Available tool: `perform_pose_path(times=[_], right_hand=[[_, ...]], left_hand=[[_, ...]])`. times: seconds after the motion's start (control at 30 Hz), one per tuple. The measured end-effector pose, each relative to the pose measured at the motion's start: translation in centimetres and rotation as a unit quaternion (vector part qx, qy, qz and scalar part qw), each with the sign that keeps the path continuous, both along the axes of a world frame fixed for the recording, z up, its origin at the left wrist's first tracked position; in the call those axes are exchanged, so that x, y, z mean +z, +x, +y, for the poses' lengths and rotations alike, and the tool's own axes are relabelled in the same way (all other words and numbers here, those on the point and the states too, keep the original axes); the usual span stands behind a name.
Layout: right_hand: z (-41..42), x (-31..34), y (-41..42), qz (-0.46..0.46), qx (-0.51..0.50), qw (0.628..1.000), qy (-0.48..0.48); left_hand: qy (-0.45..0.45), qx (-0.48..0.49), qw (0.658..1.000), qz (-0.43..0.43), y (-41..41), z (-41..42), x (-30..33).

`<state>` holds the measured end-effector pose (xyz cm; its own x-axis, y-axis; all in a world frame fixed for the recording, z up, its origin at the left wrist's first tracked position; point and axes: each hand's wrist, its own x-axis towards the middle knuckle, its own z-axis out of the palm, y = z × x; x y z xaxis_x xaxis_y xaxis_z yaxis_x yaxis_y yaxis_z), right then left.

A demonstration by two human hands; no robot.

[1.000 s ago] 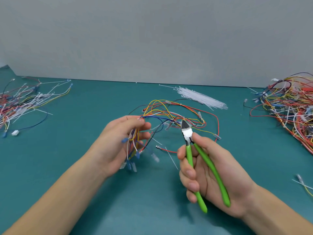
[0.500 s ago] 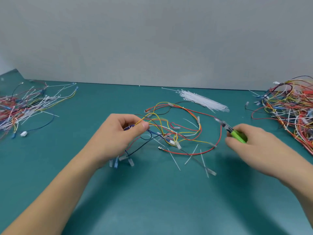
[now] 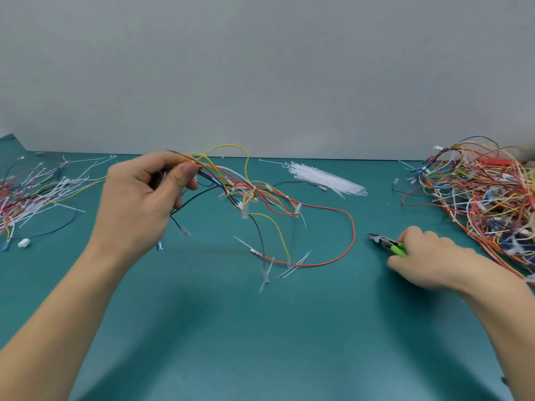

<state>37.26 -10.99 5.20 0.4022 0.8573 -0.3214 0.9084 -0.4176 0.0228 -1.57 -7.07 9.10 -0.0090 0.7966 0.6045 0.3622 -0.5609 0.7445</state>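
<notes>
The person's left hand (image 3: 139, 204) and right hand (image 3: 428, 261) were bare, and so were both forearms. The left forearm (image 3: 66, 308) showed uncovered skin all the way to the lower left edge of the view, and the right forearm (image 3: 509, 319) did the same to the lower right edge. The left thumbnail (image 3: 189, 170) was short and plain. The wrists were slim and the fingers long.
</notes>
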Motion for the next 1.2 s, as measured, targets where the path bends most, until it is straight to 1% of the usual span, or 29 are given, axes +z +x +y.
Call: perform_pose_path(times=[0.13,0.23,0.33,0.5,0.57,0.63,0.7,0.77,0.83,0.97,1.13,1.2], right_hand=[[-0.1,0.3,0.1,0.005,0.007,1.0,-0.013],[-0.2,0.5,0.2,0.009,0.014,1.0,-0.011],[-0.2,0.6,0.4,0.026,0.01,1.0,-0.013],[0.2,0.7,-0.2,-0.027,0.026,0.999,-0.011],[0.5,0.8,-1.2,-0.041,0.048,0.997,0.033],[0.9,1.0,-2.9,-0.008,0.085,0.99,0.113],[2.0,1.4,-5.1,0.054,0.136,0.976,0.163],[3.9,1.6,-7.4,0.112,0.182,0.962,0.17],[6.5,1.5,-9.5,0.138,0.203,0.954,0.173],[11.6,0.5,-12.4,0.154,0.185,0.946,0.217],[14.9,-1.7,-14.6,0.125,0.155,0.955,0.222],[15.3,-2.1,-14.8,0.129,0.132,0.957,0.223]], left_hand=[[-0.033,0.011,0.999,0.01,-0.1,0.1,1.9],[-0.087,-0.017,0.995,0.037,-1.1,0.1,3.1],[-0.117,-0.027,0.991,0.064,-2.2,-0.5,2.9],[-0.128,0.002,0.988,0.088,-3.9,-2.5,0.4],[-0.144,0.007,0.987,0.076,-4.8,-3.5,-0.6],[-0.172,-0.001,0.982,0.074,-5.3,-4.6,-1.4],[-0.195,-0.015,0.976,0.092,-5.7,-5.4,-1.9],[-0.218,-0.019,0.969,0.118,-5.8,-6.2,-2.4],[-0.231,-0.017,0.964,0.132,-5.9,-6.9,-2.7],[-0.252,-0.034,0.961,0.112,-5.5,-8.4,-3.6],[-0.264,-0.041,0.955,0.127,-4.8,-9.4,-5.0],[-0.262,-0.047,0.957,0.116,-4.7,-9.7,-5.3]])
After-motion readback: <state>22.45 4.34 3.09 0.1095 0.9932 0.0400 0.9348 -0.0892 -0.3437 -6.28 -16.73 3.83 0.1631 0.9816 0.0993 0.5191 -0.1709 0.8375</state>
